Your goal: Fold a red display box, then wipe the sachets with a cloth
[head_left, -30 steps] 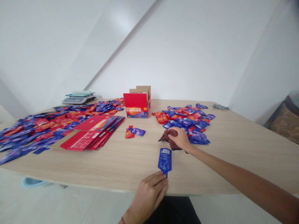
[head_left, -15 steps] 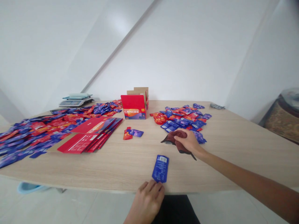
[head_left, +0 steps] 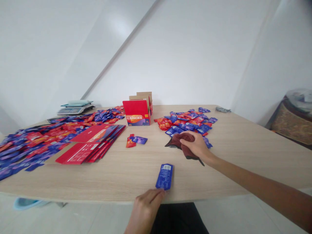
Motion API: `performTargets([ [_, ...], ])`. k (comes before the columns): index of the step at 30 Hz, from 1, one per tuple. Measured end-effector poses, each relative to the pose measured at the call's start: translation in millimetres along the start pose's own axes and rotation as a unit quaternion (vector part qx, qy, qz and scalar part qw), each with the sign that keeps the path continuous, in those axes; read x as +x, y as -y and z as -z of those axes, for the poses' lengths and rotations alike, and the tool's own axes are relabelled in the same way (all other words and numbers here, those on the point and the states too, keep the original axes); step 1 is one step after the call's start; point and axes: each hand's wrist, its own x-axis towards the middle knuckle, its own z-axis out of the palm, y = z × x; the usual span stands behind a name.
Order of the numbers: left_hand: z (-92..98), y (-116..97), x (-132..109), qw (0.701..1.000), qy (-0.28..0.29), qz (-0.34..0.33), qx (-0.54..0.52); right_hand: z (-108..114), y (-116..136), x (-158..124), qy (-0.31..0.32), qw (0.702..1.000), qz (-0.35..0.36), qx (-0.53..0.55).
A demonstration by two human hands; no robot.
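Observation:
My left hand (head_left: 147,206) is at the table's near edge, its thumb and fingers closed on the near end of a blue sachet (head_left: 164,177). The sachet shows its printed side and a white barcode label, with its far end pointing away from me. My right hand (head_left: 196,144) grips a bunched brown cloth (head_left: 187,146) with dark edging, just above the table. Behind that hand lies a loose pile of blue and red sachets (head_left: 185,123). One red sachet (head_left: 130,141) and a purple-blue sachet (head_left: 140,140) overlap near the middle of the table.
Flattened red cartons (head_left: 92,143) are stacked on the left, beside a large spread of sachets (head_left: 36,141). Open red boxes (head_left: 136,113) stand at the back middle. A scale (head_left: 75,109) is at the far left, and a grey crumpled item (head_left: 222,110) at the far right.
My left hand has turned, and its thumb now shows against the sachet's near end. The right hand still holds the cloth in about the same place. The whole view has shifted slightly.

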Motion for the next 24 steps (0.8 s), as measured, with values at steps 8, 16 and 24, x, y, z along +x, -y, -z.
performTargets([
  [8, 3.2, 17, 20, 0.886, -0.063, 0.352, -0.294, -2, 4, -1, -0.001, 1.000, 0.004, 0.000],
  [16, -1.8, 27, 30, 0.927, 0.034, 0.332, -0.171, -17, 5, -2, 0.013, 1.000, 0.015, 0.007],
  [24, 5.5, 17, 13, 0.996, 0.064, -0.020, 0.054, -39, 17, -9, 0.049, 0.998, 0.041, 0.022],
])
